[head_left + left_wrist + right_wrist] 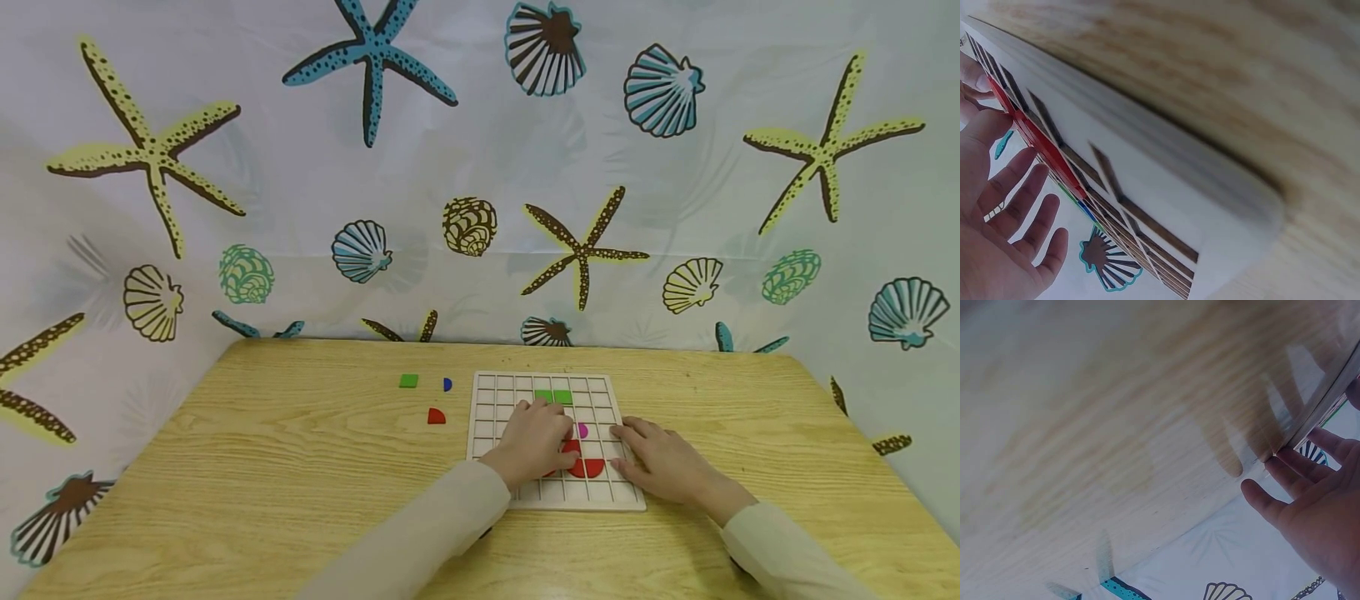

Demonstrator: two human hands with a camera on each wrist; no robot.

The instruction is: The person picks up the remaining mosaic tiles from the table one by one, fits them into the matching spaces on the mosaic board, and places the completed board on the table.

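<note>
A white gridded board (626, 497) lies on the table under my left hand (532, 439). The left thumb and index fingertips touch the red pieces (1050, 153) on it, on either side of a small red piece (572, 449); the other fingers are spread over the grid. Two rounded red pieces (587, 469) sit just nearer. Green squares (562, 397) lie beyond the left fingers, and a magenta piece (582, 431) to their right. In the left wrist view a blue piece (1089, 211) shows. My right hand (667, 462) rests at the board's right edge, fingers extended, fingertips against it.
Left of the board, loose on the wooden table (300, 467), are a green square (408, 381), a small blue half-disc (447, 384) and a red quarter-disc (437, 416). A cloth (420, 183) printed with shells and starfish hangs behind and at both sides.
</note>
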